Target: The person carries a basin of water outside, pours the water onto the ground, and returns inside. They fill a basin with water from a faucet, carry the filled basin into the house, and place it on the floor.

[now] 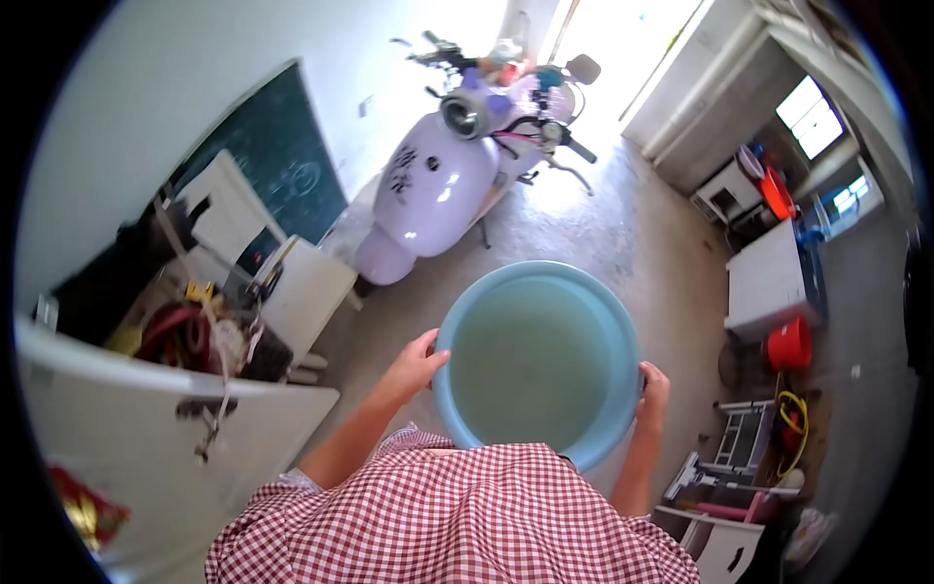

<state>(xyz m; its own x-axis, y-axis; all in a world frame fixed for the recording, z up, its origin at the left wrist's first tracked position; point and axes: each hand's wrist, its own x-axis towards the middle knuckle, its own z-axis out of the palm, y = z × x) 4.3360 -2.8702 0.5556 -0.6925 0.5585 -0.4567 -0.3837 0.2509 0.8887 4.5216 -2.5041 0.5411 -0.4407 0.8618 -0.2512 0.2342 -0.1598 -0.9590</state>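
A large round light-blue basin [615, 331] is held in front of my body, above the concrete floor. Cloudy greenish water [525, 360] fills much of it. My left hand [418, 364] grips the basin's left side, with the thumb over the rim and the fingers hidden beneath. On the opposite side my right hand [654, 387] is closed around the rim's outer edge. The near part of the basin is against or just in front of my checked shirt [457, 516], which covers a little of its lower edge.
A lilac scooter [438, 185] is parked ahead, near the bright doorway [623, 49]. At left are a white chair [302, 292] with items on it and a dark green board [282, 146]. Along the right stand a white cabinet [769, 282], a red bucket [788, 344] and a folding metal frame [744, 438].
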